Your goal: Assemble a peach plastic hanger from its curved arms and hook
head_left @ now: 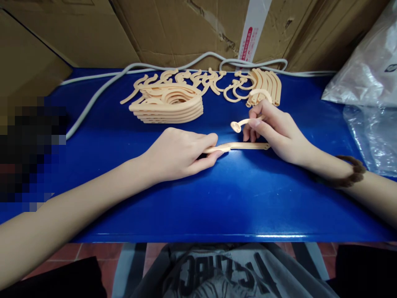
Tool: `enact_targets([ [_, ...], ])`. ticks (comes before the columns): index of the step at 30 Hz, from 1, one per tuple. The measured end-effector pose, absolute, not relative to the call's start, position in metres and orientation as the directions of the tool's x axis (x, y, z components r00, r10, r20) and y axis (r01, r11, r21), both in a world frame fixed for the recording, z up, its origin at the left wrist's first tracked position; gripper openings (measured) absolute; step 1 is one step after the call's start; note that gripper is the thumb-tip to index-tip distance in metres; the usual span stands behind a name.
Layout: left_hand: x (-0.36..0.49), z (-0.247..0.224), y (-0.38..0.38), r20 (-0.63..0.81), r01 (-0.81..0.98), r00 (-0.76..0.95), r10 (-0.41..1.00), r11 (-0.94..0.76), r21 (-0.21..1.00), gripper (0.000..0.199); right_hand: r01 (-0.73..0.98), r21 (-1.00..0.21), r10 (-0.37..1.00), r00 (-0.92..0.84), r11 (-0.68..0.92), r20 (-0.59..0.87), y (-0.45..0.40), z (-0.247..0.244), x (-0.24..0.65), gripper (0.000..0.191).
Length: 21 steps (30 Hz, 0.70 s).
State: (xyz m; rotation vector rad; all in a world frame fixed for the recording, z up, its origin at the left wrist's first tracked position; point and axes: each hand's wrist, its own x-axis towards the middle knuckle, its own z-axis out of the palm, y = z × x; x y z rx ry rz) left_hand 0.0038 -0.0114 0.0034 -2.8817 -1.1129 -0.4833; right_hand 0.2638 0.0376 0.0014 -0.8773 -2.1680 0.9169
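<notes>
Below is a wide blue table (pixel 248 203). From the left hand (pixel 181 153), the right hand (pixel 276 130) is toward 2:30, a stack of beige frames (pixel 166 109) between 11 and 12 o'clock. At 3 o'clock, the left grasps a straight piece (pixel 248 145); at 2, the right pinches a curved piece (pixel 236 126).

Soft light, front-edge glare on the blue table (pixel 198 207), coarse pixelation at far left

No wording legible for certain

Grey fabric shirt (pixel 201 285): large dark block letters (pixel 223 271), word unclear. White tape strip (pixel 259 16) on brown cardboard box (pixel 170 33): red print (pixel 247 43), characters too small. Clear plastic bag (pixel 362 62): dark mark (pixel 391 68), unreadable.
</notes>
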Motion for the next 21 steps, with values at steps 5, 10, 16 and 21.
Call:
enact_targets([
  [5,0.0036,0.0013,-0.0125,0.410,0.700,0.638,0.652,-0.713,0.044,0.033,0.363,-0.700,0.732,-0.594,0.615,0.334,0.0391,0.0024,0.2655,0.018],
  [10,0.0032,0.0021,-0.0120,0.496,0.735,0.563,0.661,-0.674,0.065,0.033,0.361,-0.718,0.742,-0.590,0.596,0.319,0.0383,0.0045,0.2640,0.019],
  [16,0.0027,-0.0024,-0.0109,0.516,0.739,0.554,0.653,-0.671,0.057,0.036,0.351,-0.759,0.776,-0.552,0.548,0.304,0.0361,0.0047,0.2626,0.026],
  [21,0.0015,-0.0055,-0.0099,0.514,0.739,0.562,0.648,-0.672,0.039,0.039,0.360,-0.735,0.760,-0.569,0.574,0.314,0.0366,0.0048,0.2637,0.023],
])
